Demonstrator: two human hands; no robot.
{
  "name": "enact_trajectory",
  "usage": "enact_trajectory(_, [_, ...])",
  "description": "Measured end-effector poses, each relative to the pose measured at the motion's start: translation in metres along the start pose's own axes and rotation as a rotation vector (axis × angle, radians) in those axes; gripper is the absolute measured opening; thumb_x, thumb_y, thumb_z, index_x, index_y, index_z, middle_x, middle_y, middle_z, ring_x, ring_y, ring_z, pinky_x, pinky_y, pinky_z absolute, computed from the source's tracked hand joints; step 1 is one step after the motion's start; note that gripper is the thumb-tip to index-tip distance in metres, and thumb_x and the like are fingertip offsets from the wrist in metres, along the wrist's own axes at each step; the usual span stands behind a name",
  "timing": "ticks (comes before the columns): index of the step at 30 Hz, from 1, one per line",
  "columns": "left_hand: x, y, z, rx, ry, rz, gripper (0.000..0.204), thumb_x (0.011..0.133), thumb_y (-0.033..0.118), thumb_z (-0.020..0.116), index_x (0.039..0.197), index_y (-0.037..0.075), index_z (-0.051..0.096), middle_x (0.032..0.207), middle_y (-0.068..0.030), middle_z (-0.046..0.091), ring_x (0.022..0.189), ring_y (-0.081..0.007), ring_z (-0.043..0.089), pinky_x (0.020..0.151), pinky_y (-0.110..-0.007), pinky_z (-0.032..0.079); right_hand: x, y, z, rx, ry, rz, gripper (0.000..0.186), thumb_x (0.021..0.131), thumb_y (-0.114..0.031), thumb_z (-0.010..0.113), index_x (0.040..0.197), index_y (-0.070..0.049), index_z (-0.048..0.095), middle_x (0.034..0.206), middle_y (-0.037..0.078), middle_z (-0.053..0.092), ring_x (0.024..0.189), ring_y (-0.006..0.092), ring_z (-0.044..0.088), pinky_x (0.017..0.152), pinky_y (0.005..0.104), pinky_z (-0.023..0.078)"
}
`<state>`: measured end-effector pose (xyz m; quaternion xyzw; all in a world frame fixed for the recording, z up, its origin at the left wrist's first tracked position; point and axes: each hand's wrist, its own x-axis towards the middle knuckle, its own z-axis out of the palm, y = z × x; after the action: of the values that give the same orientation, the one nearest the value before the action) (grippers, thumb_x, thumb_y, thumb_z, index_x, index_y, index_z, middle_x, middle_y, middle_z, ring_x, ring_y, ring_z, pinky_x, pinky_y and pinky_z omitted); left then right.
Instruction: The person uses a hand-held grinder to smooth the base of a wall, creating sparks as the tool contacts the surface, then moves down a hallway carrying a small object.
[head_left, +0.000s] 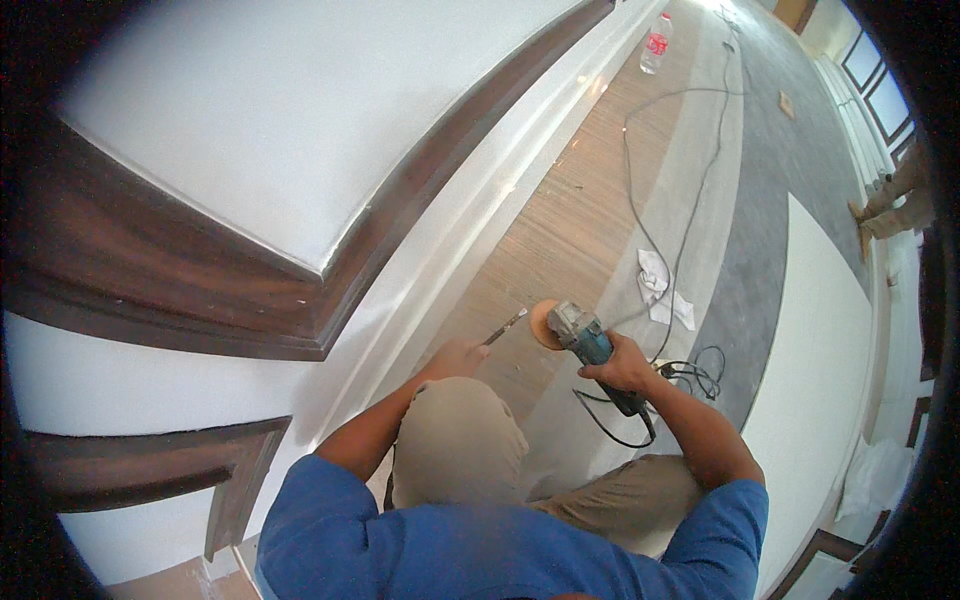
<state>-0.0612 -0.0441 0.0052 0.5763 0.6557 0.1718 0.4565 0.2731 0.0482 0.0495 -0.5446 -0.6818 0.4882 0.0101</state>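
My right hand is wrapped round the body of a teal and black angle grinder. The grinder's round tan disc points left, and its black cord loops below my wrist. In my left hand, partly hidden behind my knee, is a thin dark tool with a pale tip; its exact kind I cannot make out. The tool's tip is close to the disc, with a small gap apparent between them. Both are held above the wood-look floor.
Crumpled white paper and a coiled black cable lie right of the grinder. Long cords run toward a plastic bottle at the far end. A white panel lies at right; a dark-framed wall stands at left. Another person's legs show at far right.
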Motion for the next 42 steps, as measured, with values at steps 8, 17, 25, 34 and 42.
enact_trajectory(8, [-0.004, 0.007, 0.001, -0.057, 0.008, -0.004, 0.039, 0.098, 0.034, 0.053, 0.074, 0.003, 0.052, 0.056, 0.0001, 0.042, 0.054, -0.0121, 0.04, 0.051, -0.035, 0.033, 0.002, -0.008, 0.0, 0.02, 0.027, -0.026, 0.075, 0.061, -0.04, 0.083, 0.117, 0.002, 0.059, 0.104, 0.02, 0.068, 0.095, 0.0326, 0.067, 0.087, 0.0393, 0.052])
enact_trajectory(17, [-0.005, 0.007, -0.001, -0.012, 0.019, 0.025, 0.037, 0.097, 0.033, 0.053, 0.081, 0.0, 0.056, 0.058, -0.0006, 0.041, 0.055, -0.0125, 0.04, 0.052, -0.035, 0.034, 0.005, 0.005, 0.003, 0.043, -0.003, -0.022, 0.075, 0.06, -0.04, 0.084, 0.116, 0.003, 0.059, 0.1, 0.019, 0.068, 0.091, 0.0303, 0.067, 0.084, 0.0387, 0.052])
enact_trajectory(25, [-0.007, 0.007, -0.005, -0.068, -0.023, 0.01, 0.037, 0.097, 0.033, 0.055, 0.082, 0.0, 0.057, 0.059, -0.0017, 0.042, 0.057, -0.0131, 0.042, 0.054, -0.035, 0.036, 0.002, -0.003, 0.004, 0.023, 0.001, -0.029, 0.072, 0.062, -0.038, 0.083, 0.116, 0.002, 0.059, 0.1, 0.02, 0.068, 0.092, 0.0309, 0.067, 0.084, 0.0393, 0.052])
enact_trajectory(34, [-0.014, 0.025, -0.012, 0.008, -0.02, -0.115, 0.037, 0.094, 0.034, 0.053, 0.092, -0.002, 0.062, 0.079, -0.0184, 0.057, 0.077, -0.0302, 0.056, 0.071, -0.041, 0.042, -0.001, -0.013, 0.001, 0.015, -0.001, -0.01, 0.072, 0.061, -0.038, 0.083, 0.117, 0.001, 0.059, 0.101, 0.02, 0.068, 0.094, 0.0317, 0.067, 0.086, 0.0391, 0.052])
enact_trajectory(42, [-0.01, 0.007, -0.003, 0.004, 0.04, -0.017, 0.042, 0.098, 0.036, 0.054, 0.076, 0.001, 0.053, 0.058, -0.0005, 0.038, 0.057, -0.013, 0.04, 0.053, -0.035, 0.034, 0.0, -0.007, 0.0, 0.035, 0.009, -0.023, 0.073, 0.061, -0.039, 0.082, 0.117, 0.002, 0.059, 0.102, 0.02, 0.068, 0.095, 0.0319, 0.067, 0.086, 0.0394, 0.052])
